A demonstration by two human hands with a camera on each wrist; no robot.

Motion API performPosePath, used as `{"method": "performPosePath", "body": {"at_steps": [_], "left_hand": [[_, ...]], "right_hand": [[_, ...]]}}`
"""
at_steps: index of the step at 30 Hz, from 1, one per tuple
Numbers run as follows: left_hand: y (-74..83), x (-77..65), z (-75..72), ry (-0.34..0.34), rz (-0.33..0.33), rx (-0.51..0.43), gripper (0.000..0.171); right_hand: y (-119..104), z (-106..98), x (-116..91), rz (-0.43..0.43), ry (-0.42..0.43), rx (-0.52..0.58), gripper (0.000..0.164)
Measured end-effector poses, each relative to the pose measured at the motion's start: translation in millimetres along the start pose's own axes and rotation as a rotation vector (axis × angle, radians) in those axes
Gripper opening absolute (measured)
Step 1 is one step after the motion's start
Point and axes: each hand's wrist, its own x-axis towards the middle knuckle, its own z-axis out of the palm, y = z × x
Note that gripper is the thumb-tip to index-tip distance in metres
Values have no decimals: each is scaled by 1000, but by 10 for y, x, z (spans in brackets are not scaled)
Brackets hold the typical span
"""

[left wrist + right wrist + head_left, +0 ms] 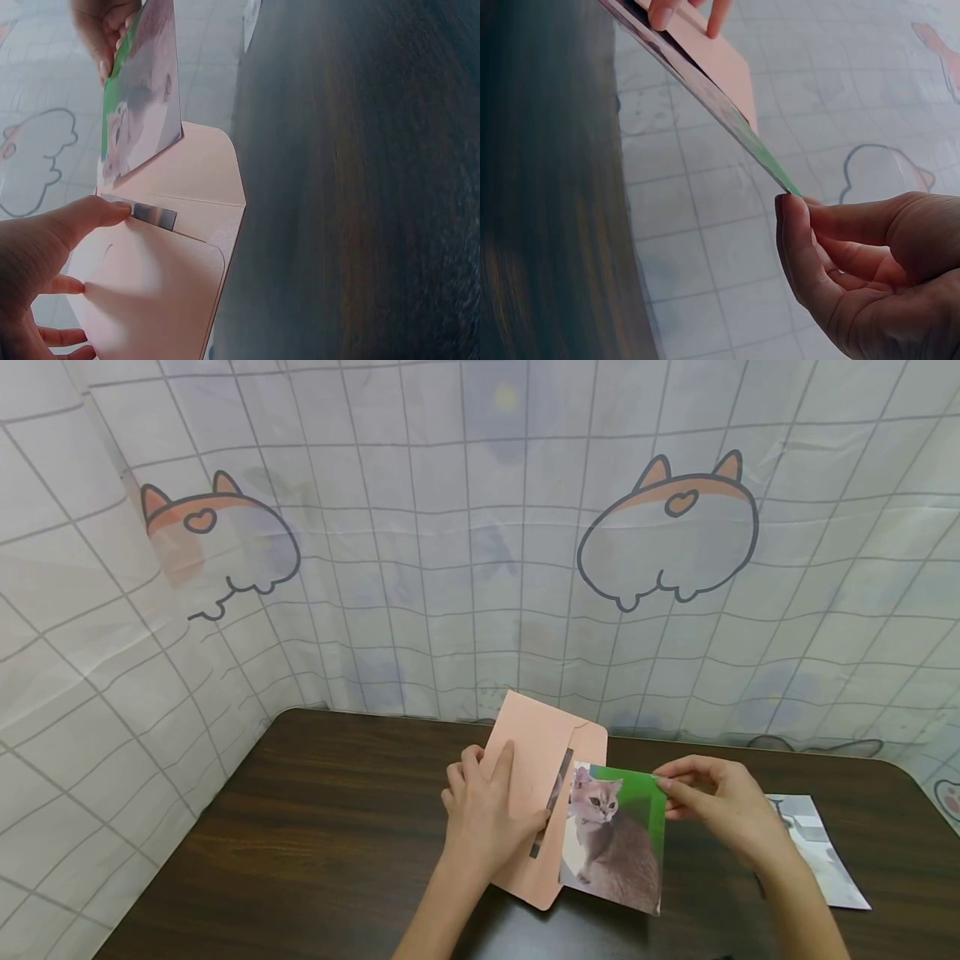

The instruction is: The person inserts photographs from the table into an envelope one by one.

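My left hand holds a pink paper envelope, its thumb at the opening and its index finger lying along the front. A dark printed strip shows inside the opening, under the thumb. Between thumb and fingers, my right hand pinches the upper right edge of a cat photo with a green background. This photo stands in front of the envelope's open flap, outside the opening. From the right wrist view the photo appears almost edge-on, and the right hand grips its corner.
Another printed picture in white and grey lies on the table at the right, partly behind the right forearm. The dark wooden table meets a white grid-patterned curtain along its back and left sides.
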Motion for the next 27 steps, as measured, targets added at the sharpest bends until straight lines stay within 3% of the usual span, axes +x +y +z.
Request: {"method": "performPosePath", "body": {"at_steps": [27], "left_hand": [[51, -41, 12, 25, 34, -4, 90]], "right_hand": [[-38, 146, 9, -14, -11, 47, 24]]}}
